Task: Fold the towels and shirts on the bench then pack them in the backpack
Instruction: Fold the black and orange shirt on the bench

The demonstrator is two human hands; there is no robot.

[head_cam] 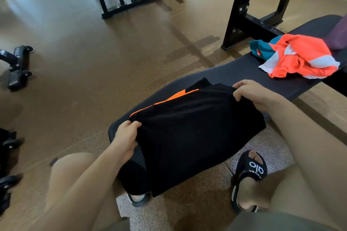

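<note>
While the black shirt (pixel 195 133) is being held across the near end of the bench (pixel 234 73), its far corners are being pinched by curled fingers of the left hand (pixel 126 138) and the right hand (pixel 250 94). Its near edge is hanging off the pad, so a loosened pinch is likely to let the fold slide floorward. An orange shirt (pixel 300 56) is lying crumpled farther along, unfolded; no backpack is being shown.

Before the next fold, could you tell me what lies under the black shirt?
The black shirt lies on the near end of the black padded bench, its front edge hanging over. An orange panel shows at its far edge. Whether anything lies beneath it cannot be seen.
</note>
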